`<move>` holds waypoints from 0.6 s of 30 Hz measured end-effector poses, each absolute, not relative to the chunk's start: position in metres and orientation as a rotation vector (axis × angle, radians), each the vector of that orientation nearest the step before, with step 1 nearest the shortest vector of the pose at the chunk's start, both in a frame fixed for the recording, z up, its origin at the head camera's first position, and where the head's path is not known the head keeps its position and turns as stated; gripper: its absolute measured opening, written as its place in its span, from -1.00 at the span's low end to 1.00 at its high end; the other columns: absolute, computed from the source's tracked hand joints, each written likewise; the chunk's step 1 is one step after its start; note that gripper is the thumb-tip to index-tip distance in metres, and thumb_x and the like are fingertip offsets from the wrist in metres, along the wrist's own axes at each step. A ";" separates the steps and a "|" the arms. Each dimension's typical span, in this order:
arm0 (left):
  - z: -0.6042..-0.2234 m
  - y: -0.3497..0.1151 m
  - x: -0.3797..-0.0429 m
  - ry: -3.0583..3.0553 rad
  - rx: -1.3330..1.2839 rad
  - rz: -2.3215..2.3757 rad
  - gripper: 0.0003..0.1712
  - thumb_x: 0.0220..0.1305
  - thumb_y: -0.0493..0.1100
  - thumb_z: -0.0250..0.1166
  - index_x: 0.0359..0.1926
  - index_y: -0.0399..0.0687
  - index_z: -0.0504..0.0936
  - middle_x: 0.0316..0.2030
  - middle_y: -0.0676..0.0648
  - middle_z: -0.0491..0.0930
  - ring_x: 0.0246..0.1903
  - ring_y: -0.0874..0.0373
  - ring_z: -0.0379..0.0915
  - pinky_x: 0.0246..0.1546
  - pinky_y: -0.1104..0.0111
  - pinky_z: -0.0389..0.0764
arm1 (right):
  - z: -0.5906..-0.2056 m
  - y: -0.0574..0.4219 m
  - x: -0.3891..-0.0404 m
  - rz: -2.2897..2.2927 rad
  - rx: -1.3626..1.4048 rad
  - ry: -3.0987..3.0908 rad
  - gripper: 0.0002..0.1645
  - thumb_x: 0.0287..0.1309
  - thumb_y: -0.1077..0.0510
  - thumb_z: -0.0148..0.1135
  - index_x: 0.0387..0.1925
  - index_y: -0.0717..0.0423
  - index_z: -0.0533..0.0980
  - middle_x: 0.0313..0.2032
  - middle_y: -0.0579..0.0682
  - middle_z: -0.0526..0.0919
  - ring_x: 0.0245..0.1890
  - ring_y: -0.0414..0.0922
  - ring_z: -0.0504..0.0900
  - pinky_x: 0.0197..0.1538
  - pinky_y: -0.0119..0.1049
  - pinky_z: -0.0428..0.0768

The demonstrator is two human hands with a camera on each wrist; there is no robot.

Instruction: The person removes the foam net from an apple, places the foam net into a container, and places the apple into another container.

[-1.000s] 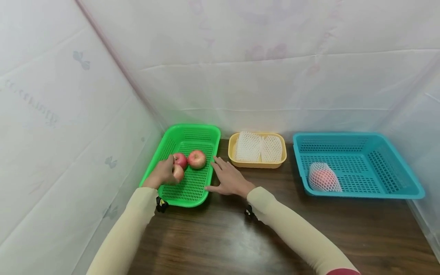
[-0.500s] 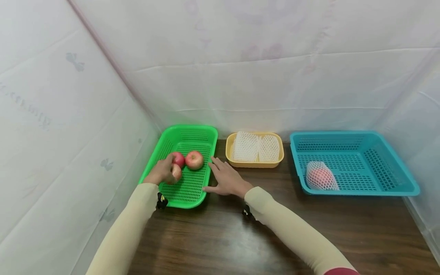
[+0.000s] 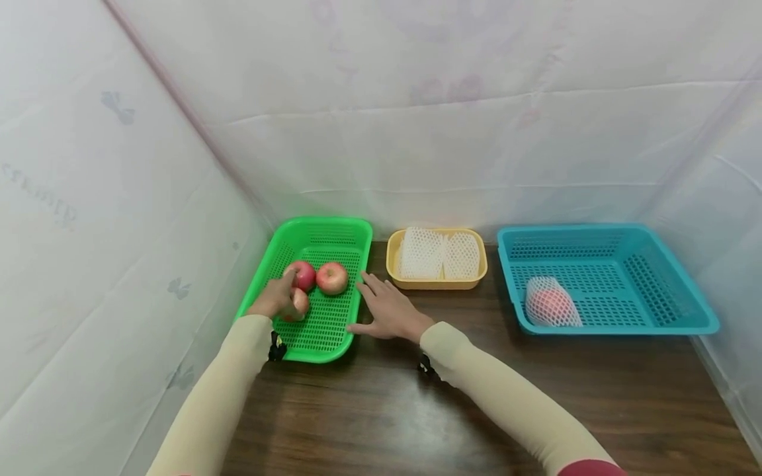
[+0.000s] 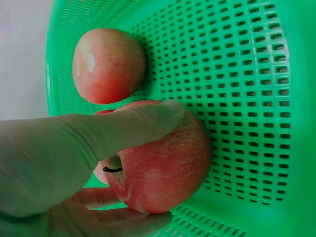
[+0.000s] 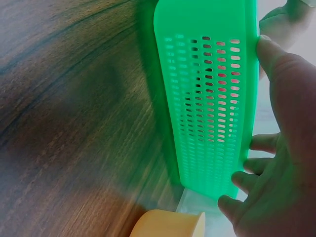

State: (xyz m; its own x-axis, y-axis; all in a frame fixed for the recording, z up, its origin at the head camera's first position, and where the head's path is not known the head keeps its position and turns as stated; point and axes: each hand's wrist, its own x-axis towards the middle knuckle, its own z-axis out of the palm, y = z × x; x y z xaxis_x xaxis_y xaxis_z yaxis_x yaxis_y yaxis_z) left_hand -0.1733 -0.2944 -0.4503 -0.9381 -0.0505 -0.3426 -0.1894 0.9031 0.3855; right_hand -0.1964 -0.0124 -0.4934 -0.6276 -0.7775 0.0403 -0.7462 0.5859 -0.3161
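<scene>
One netted apple is held in the blue basket, well to the right of the right hand; that unit appears complete. Three items are left unnetted in the green basket: the near apple, gripped between left hand thumb and fingers, plus a red apple and a paler apple just beyond. Foam nets are contained in the yellow tray, beyond the right hand, whose extended fingers are rested on the green basket's rim.
</scene>
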 end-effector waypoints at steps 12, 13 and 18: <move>-0.458 -0.300 -0.174 2.763 -0.140 0.578 0.18 -0.13 -0.17 0.60 0.45 -0.15 0.09 0.21 -0.52 0.31 0.19 -0.42 0.26 0.05 -0.17 0.41 | -0.489 -0.011 -0.195 -0.506 -1.305 2.676 0.18 0.13 -0.56 -0.02 0.52 0.10 -0.02 0.52 0.15 -0.13 0.50 0.05 -0.05 0.45 0.02 0.05; -0.457 -0.300 -0.174 2.764 -0.132 0.580 0.16 -0.14 -0.17 0.60 0.43 -0.15 0.11 0.19 -0.51 0.33 0.17 -0.41 0.28 0.03 -0.16 0.43 | -0.488 -0.011 -0.195 -0.506 -1.308 2.676 0.18 0.13 -0.56 -0.02 0.52 0.10 -0.02 0.52 0.16 -0.12 0.49 0.07 -0.04 0.44 0.03 0.06; -0.457 -0.301 -0.174 2.756 -0.123 0.587 0.05 -0.13 -0.15 0.58 0.36 -0.13 0.19 0.15 -0.48 0.38 0.10 -0.36 0.35 -0.10 -0.08 0.48 | -0.488 -0.012 -0.195 -0.480 -1.302 2.678 0.19 0.13 -0.57 -0.05 0.52 0.10 -0.02 0.52 0.16 -0.13 0.49 0.07 -0.04 0.44 0.03 0.07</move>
State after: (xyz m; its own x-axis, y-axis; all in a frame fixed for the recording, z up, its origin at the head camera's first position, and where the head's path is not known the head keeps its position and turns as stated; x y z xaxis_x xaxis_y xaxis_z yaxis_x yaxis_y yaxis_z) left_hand -0.1737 -0.3012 -0.4574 -0.9453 -0.0176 -0.3257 -0.1489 0.9118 0.3828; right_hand -0.1948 -0.0120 -0.4883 -0.6208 -0.7836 0.0260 -0.7438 0.5782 -0.3353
